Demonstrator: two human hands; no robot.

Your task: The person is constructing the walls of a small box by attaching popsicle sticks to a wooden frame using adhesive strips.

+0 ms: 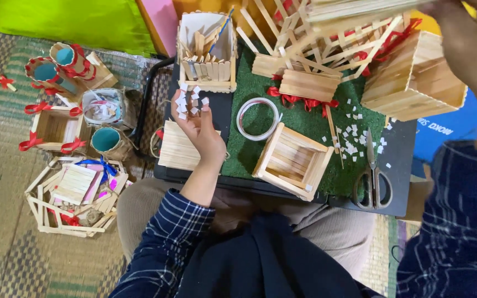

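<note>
Left hand point(197, 124) dotted with white tape squares point(187, 102), open stick box point(293, 161), scissors point(372, 176)

A woven mat point(6, 232) covers the floor, with green fabric point(67, 22) at its far edge.

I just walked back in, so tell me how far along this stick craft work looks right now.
Done, it seems: several finished pieces sit on the mat, like the ribboned box and tube holders. An open stick box rests on the green board.

In hand: the left hand carries small white squares on its fingertips; the right hand lifts a stick structure.

Left: loose squares, tape ring and scissors lie unused.
</note>
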